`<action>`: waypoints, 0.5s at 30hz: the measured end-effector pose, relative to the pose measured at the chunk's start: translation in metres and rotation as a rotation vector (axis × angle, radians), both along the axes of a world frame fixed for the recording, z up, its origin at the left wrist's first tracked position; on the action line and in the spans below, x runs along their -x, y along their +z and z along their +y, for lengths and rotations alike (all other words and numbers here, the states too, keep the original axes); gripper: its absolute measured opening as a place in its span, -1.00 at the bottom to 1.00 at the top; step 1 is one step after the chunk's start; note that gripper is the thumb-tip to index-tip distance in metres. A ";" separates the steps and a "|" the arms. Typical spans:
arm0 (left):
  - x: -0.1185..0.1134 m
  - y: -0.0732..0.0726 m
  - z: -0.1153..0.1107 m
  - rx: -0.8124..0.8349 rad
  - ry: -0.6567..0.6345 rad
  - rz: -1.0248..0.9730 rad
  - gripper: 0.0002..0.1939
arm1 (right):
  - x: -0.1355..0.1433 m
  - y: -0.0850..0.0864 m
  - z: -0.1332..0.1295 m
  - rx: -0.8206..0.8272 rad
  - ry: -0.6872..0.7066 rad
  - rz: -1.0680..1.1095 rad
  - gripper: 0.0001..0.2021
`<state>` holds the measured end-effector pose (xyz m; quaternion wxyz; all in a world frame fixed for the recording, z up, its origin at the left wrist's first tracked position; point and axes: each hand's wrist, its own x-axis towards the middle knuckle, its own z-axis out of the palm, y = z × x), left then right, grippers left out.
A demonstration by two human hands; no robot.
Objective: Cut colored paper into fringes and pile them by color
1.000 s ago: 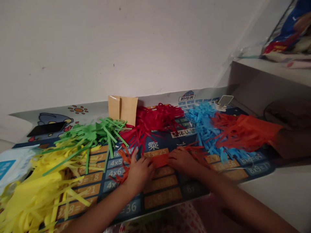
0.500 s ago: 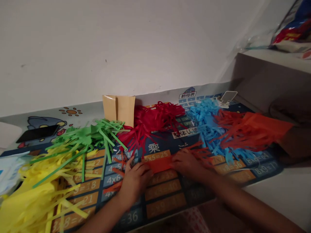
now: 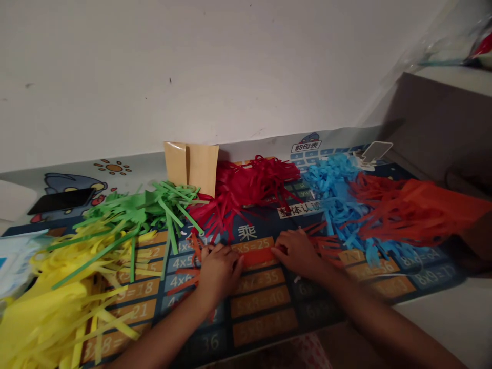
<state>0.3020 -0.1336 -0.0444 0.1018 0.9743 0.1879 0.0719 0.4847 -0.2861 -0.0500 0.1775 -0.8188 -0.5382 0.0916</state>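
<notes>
Ideally, orange paper [image 3: 258, 257] at lower centre is kept flat between curled left hand [image 3: 220, 266] and right hand [image 3: 297, 251]; grip cannot be told

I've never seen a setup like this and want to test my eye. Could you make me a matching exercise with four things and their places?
Things:
1. Orange paper band
2. Tan card
3. Black flat object
4. Blue fringe

Places:
A. At left, beyond the yellow fringe
B. Against the orange-red fringe at right
C. Between the left hand and right hand
D. Upright near the wall

Pairs: 1-C, 2-D, 3-A, 4-B
</notes>
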 end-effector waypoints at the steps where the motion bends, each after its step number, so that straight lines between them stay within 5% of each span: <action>1: -0.001 0.000 0.000 -0.019 0.001 0.007 -0.74 | 0.000 -0.001 0.001 0.003 -0.004 -0.004 -0.79; 8: -0.001 0.001 0.002 -0.121 -0.013 -0.015 -0.92 | -0.003 0.007 -0.003 -0.039 -0.018 -0.068 -0.90; 12: 0.004 0.004 0.002 -0.278 -0.212 -0.107 -0.81 | -0.001 0.012 -0.013 -0.209 0.298 -0.265 -0.98; 15: 0.004 0.006 -0.002 -0.328 -0.292 -0.147 -0.91 | 0.002 0.004 -0.013 -0.244 0.504 -0.409 -0.91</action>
